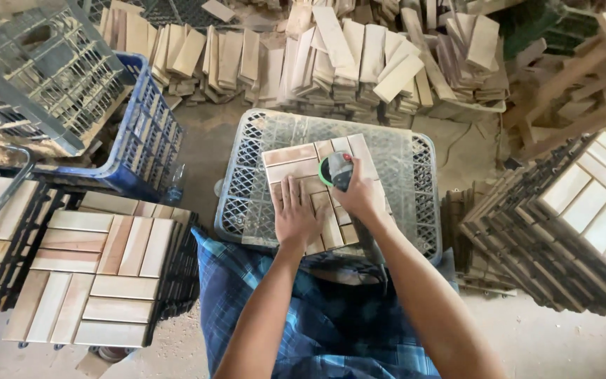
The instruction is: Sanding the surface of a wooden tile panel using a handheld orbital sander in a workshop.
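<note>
A square wooden slat tile (294, 163) lies on an upturned grey plastic crate (415, 175) in front of me. My left hand (294, 216) presses flat on the tile's near half, fingers spread. My right hand (360, 191) grips a dark handheld sander (337, 170) with a green-rimmed pad, which rests on the tile's far right part. Its cord runs down past my right forearm.
Stacks of slat tiles stand at left (99, 277) and right (583, 217). A blue crate (142, 151) and a dark crate (43, 70) sit at upper left. Piles of loose wooden slats (359, 60) line the far side. My checked blue cloth (317, 316) covers my lap.
</note>
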